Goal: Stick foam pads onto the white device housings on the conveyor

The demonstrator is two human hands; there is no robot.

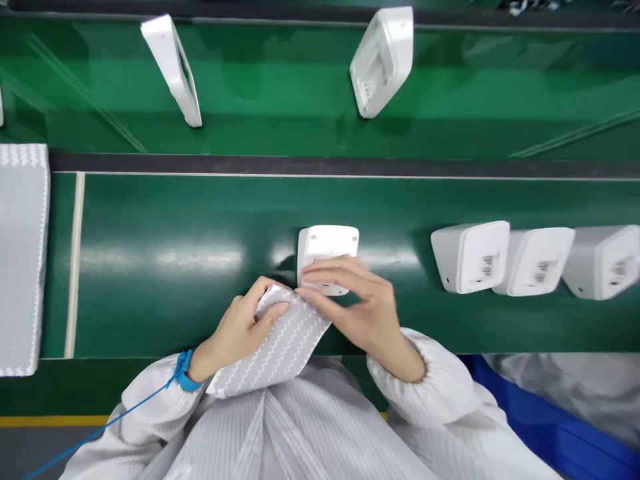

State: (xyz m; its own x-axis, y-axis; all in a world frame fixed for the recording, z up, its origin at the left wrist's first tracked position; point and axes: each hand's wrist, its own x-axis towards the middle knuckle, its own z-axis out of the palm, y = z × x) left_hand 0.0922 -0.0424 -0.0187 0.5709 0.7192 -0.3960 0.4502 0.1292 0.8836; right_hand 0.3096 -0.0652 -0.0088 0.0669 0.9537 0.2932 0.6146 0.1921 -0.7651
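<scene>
My left hand is closed on a grey sheet patterned with rows of white labels, its thumb lying over the sheet's upper end. My right hand reaches in from the right, thumb and fingertips close together at the sheet's top edge; whether a label is between them is too small to tell. Just beyond, a white device rests on the green bench, its face with small round feet turned up. The right fingers partly cover it.
Three white devices stand in a row at the right. A stack of label sheets lies at the far left. Past the dark rail, white housings sit on a green belt. A blue bin is at lower right.
</scene>
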